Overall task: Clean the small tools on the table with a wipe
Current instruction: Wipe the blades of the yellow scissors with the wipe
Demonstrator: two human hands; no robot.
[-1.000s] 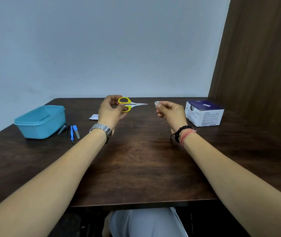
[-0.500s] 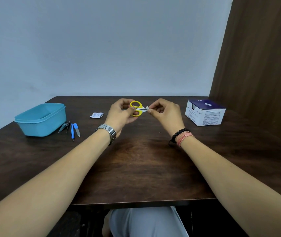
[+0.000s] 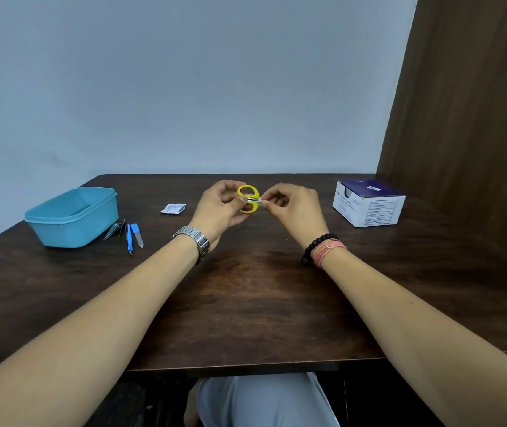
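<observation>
Your hands wipe the scissors at mid-table, 12 o'clock.

Your left hand (image 3: 220,208) grips the yellow-handled scissors (image 3: 248,198) by their loops, held above the table (image 3: 246,303); your right hand (image 3: 289,204) pinches a small white wipe (image 3: 260,202) against the blades, which it mostly hides. You look early on: at 10 o'clock the nail clipper (image 3: 113,231), blue tool (image 3: 129,238) and nail file (image 3: 137,234) wait untouched beside the teal tub (image 3: 73,215).
</observation>
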